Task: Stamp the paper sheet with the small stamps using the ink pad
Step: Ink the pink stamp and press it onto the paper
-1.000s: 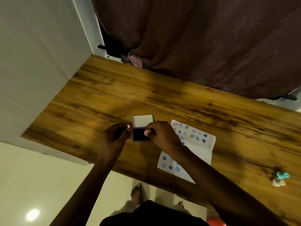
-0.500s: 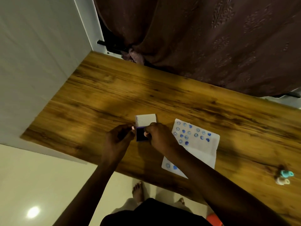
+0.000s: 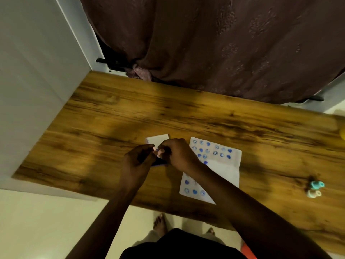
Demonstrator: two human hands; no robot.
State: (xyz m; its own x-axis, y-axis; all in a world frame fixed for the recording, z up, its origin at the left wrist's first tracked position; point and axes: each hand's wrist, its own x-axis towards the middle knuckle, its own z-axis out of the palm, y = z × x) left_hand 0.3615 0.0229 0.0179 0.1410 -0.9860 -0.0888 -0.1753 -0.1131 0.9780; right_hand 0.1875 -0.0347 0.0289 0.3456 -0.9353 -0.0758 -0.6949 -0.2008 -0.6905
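Note:
The ink pad (image 3: 159, 164) lies on the wooden table (image 3: 104, 116) with its white lid (image 3: 157, 140) flipped open behind it. My left hand (image 3: 139, 158) and my right hand (image 3: 176, 153) meet fingertip to fingertip over the pad and grip it from both sides, hiding most of its dark ink face. A small pale pink bit shows between the fingertips; whether it is a nail or a stamp cannot be told. The white paper sheet (image 3: 224, 169) lies just right of my right hand, with several blue smiley and heart prints on it. My right forearm crosses its lower left part.
Two small stamps, a teal stamp (image 3: 316, 185) and a cream stamp (image 3: 313, 193), lie far right near the table's front edge. A dark curtain (image 3: 214, 43) hangs behind the table and a white wall (image 3: 33, 71) stands at the left. My feet show on the floor below.
Both hands have drawn closer together over the ink pad and now cover nearly all of its dark face. The lid, the paper and the stamps stayed in place.

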